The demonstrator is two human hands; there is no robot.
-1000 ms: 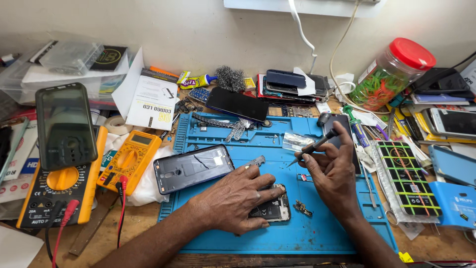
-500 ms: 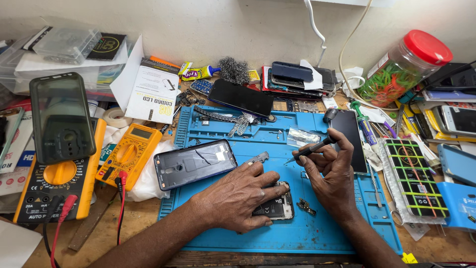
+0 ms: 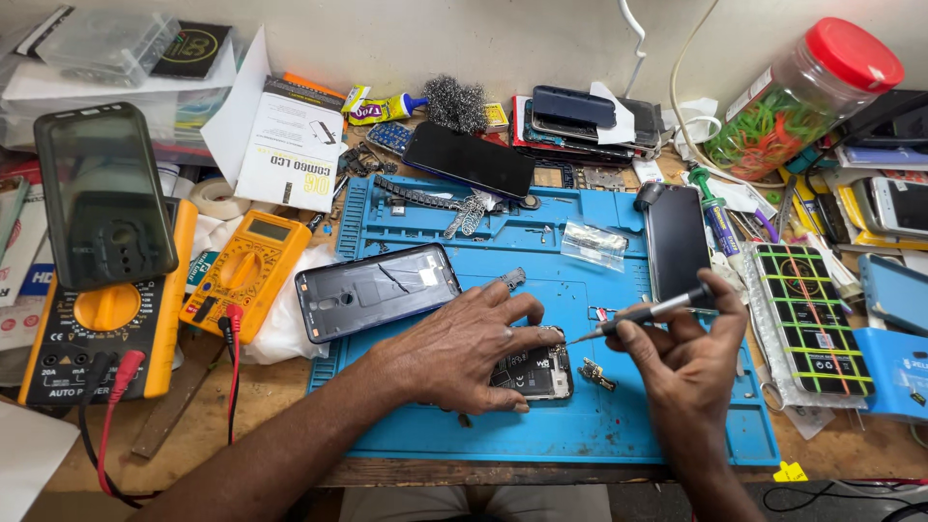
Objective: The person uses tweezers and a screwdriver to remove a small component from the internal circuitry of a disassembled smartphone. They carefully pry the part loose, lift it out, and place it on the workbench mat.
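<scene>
While the left hand (image 3: 464, 353) lies spread over the opened phone (image 3: 534, 372) on the blue mat (image 3: 580, 425), pinning it flat, the right hand (image 3: 688, 362) pinches a screwdriver (image 3: 643, 316) whose tip should probably stay square on the screw, pressed lightly so it does not slip.

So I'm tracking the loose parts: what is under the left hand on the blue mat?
The left hand rests on an opened phone lying on the blue mat; only its right end shows, the rest is covered.
</scene>
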